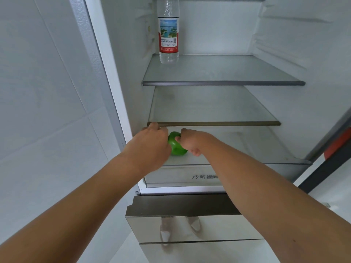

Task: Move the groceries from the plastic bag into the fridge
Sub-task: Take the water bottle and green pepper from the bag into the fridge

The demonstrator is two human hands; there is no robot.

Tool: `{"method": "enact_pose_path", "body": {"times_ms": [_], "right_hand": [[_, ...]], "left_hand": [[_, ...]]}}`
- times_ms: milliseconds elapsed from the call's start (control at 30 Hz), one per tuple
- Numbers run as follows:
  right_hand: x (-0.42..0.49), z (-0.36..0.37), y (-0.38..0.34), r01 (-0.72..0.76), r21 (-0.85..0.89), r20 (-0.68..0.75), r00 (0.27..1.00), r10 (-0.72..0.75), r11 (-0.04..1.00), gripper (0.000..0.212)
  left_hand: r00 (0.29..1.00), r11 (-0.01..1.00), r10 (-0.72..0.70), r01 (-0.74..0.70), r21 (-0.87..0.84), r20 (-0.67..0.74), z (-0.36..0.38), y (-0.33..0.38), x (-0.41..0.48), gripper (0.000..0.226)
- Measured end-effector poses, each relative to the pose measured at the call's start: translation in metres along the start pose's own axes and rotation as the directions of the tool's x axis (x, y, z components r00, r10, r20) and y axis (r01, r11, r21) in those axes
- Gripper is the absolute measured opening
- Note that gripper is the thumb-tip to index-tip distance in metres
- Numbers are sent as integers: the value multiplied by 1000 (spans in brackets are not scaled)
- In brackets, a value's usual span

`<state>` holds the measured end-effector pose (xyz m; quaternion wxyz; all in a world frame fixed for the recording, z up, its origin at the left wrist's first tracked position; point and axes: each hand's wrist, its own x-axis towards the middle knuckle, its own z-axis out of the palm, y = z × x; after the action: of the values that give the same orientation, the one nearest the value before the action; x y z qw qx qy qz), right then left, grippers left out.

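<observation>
A green bell pepper (175,147) sits at the left front of the lowest glass shelf (266,158) in the open fridge. My left hand (152,141) and my right hand (190,141) reach in under the middle shelf and close around the pepper from both sides. The left hand's fingers are hidden behind the back of that hand. My right hand's thumb and fingers curl against the pepper's right side. A clear water bottle (168,35) with a red and white label stands on the top shelf at the back left. The plastic bag is out of view.
Upper glass shelf (224,82) and middle glass shelf (214,123) are bare apart from the bottle. A drawer front (199,176) lies below the lowest shelf. A tiled wall (47,111) stands left of the fridge, and the fridge door edge (332,149) stands right.
</observation>
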<state>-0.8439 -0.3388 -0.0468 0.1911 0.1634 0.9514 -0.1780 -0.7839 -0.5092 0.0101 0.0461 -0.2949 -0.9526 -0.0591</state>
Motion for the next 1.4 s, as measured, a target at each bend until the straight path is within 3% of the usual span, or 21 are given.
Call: {"method": "enact_pose_path", "body": {"times_ms": [233, 433, 767, 933, 1133, 1400], "right_hand": [[-26, -10, 13, 111, 47, 47, 993, -113, 993, 61], [-89, -34, 53, 156, 39, -180, 973, -147, 987, 62], [-203, -22, 88, 100, 90, -377, 925, -59, 991, 57], [-248, -2, 100, 66, 67, -460, 888, -28, 996, 58], [-314, 37, 118, -11, 91, -490, 870, 54, 996, 57], [-407, 119, 137, -138, 213, -418, 882, 218, 967, 61]], "left_hand": [[1000, 998, 20, -18, -64, 21, 3, 1, -10, 36], [999, 990, 40, -37, -133, 22, -2, 1, -16, 42], [985, 965, 171, -172, -200, -21, -7, 15, -28, 37], [978, 959, 206, -211, -188, -45, -12, 26, -56, 50], [963, 938, 260, -268, -221, -65, -13, 53, -106, 51], [918, 893, 390, -356, -274, 79, 9, 92, -193, 50]]}}
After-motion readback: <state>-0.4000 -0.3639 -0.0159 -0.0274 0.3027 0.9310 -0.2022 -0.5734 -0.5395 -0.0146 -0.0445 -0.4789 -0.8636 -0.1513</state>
